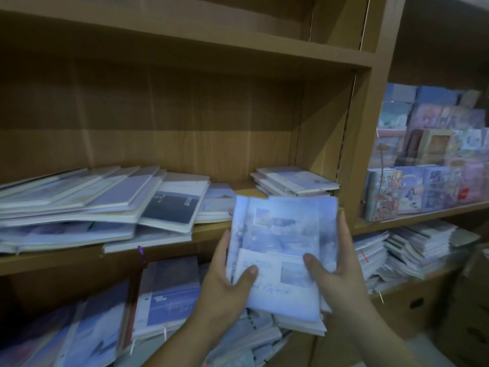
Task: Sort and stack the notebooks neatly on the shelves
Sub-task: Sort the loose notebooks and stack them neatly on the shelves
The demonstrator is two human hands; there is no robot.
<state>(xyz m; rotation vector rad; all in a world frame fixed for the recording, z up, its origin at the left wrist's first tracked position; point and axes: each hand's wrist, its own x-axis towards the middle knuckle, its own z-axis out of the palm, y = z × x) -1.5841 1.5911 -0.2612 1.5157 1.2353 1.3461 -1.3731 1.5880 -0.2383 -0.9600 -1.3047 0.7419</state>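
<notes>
Notebooks (169, 205) askew on wooden shelf (53, 260)

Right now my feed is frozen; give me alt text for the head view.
The left hand and right hand grip a stack of pale blue notebooks by its sides, thumbs on the cover, in front of a wooden shelf. On that shelf, loose notebooks sprawl at the left and a small pile sits at the right rear corner.

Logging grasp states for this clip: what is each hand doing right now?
Left hand: grips the pale blue notebook stack, left edge.
Right hand: grips the same stack, right edge.
</notes>
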